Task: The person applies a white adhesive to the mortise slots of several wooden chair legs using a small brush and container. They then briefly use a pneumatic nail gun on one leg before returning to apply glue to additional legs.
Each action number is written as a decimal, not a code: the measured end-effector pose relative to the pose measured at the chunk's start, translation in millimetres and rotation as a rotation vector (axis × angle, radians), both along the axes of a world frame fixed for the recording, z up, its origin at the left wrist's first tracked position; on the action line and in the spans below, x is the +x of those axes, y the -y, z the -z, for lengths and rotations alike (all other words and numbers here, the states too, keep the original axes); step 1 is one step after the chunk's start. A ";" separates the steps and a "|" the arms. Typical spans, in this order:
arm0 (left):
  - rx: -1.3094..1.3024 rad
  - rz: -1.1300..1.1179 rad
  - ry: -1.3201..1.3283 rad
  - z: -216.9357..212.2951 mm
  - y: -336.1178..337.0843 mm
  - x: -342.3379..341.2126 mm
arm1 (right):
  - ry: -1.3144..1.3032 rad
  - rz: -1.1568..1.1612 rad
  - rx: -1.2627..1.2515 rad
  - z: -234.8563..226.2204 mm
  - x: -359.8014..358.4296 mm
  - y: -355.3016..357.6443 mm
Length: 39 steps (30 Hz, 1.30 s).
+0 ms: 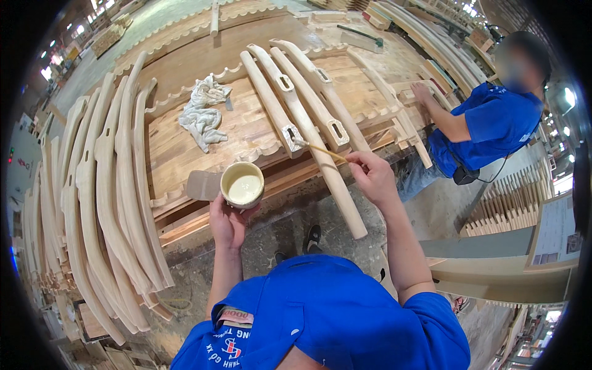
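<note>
My left hand (229,223) is closed round the lower side of a pale yellow cup (259,189) of cream-coloured liquid, probably glue. Pinched in my right hand (375,177) is a thin yellow-handled brush (325,151), pointing left. Its tip meets the near end of a wooden chair leg (265,98), where a whitish wet patch shows. Beside that leg lie several more shaped wooden pieces, two of them with oval slots. One long slotted leg (336,191) reaches over the bench's near edge below my right hand.
A crumpled white cloth (205,113) lies on the wooden bench (172,154), whose racks have scalloped edges. Many curved wooden legs (92,179) stand stacked at left. A co-worker in blue (493,120) handles a wooden frame at right. A flat brown piece (202,185) sits beside the cup.
</note>
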<state>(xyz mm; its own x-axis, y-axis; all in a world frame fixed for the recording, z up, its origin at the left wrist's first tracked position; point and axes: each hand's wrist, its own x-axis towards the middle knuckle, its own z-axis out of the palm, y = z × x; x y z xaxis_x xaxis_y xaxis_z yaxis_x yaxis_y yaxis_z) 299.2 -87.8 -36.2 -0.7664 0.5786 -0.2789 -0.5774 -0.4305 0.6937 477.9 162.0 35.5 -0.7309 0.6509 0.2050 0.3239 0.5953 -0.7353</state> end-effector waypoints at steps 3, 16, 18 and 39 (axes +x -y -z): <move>-0.008 0.007 -0.009 -0.7 -1.1 0.5 | -0.043 0.035 0.219 1.3 -10.3 -8.2; 0.005 0.023 -0.019 1.6 -0.1 3.0 | -0.023 0.004 0.256 2.7 -12.3 -20.1; 0.007 0.017 -0.014 1.4 -0.8 3.3 | -0.001 0.021 0.296 1.9 -18.4 -18.2; 0.029 -0.008 0.000 1.8 6.7 3.4 | -0.016 -0.091 0.390 -7.8 -6.2 -10.7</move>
<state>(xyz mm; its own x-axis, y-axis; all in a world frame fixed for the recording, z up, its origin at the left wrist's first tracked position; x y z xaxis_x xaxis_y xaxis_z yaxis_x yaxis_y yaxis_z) 302.6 -94.4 -38.0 -0.7711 0.5803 -0.2619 -0.5737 -0.4550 0.6810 471.7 172.7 43.4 -0.7767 0.4547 0.4359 0.2473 0.8566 -0.4528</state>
